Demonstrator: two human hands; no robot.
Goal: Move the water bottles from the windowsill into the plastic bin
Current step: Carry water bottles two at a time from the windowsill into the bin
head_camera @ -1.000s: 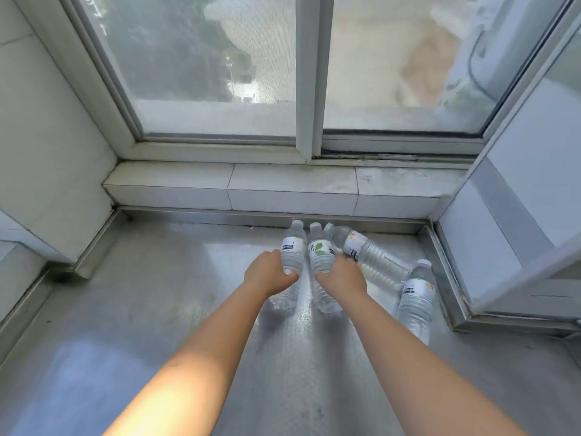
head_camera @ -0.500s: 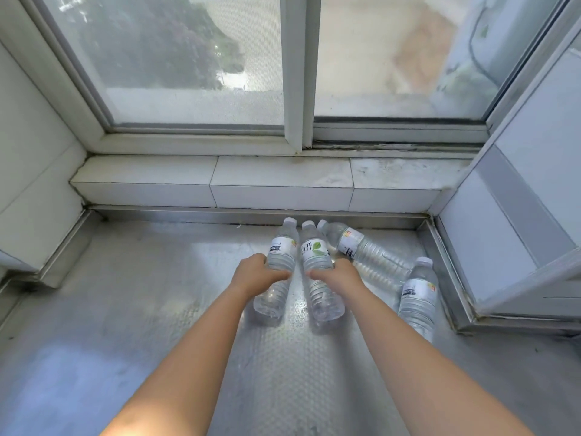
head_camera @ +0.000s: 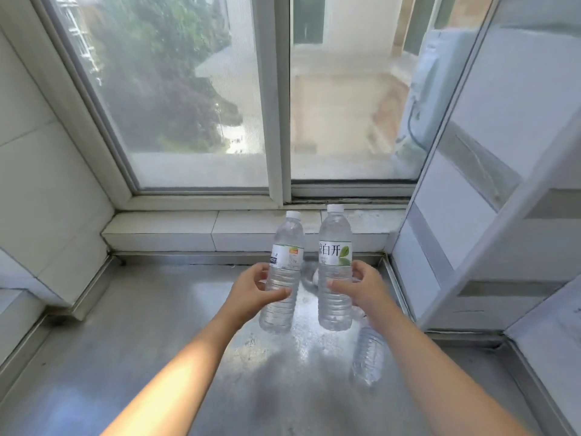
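Two water bottles are now up off the metal windowsill (head_camera: 157, 357), where a second ago they lay side by side on it with the hands only closing round their bodies. The left bottle (head_camera: 284, 272) leans slightly, cap to the far side; the right bottle (head_camera: 335, 269), with the green leaf on its label, stands almost upright. Both have been raised and turned cap-up, so the pick-up looks done and the carry to the bin is what remains; no plastic bin shows in this view, so its place cannot be told.

The left hand (head_camera: 251, 294) is wrapped round the lower half of the left bottle, just under the label, thumb across the front. The right hand (head_camera: 361, 289) is clamped on the right bottle at the same height, thumb in front and other fingers behind.

A third bottle (head_camera: 367, 357) lies on the sill, near and right, partly under the right forearm. Another seems to lie behind the held pair, mostly hidden. By my reckoning at least these still need moving
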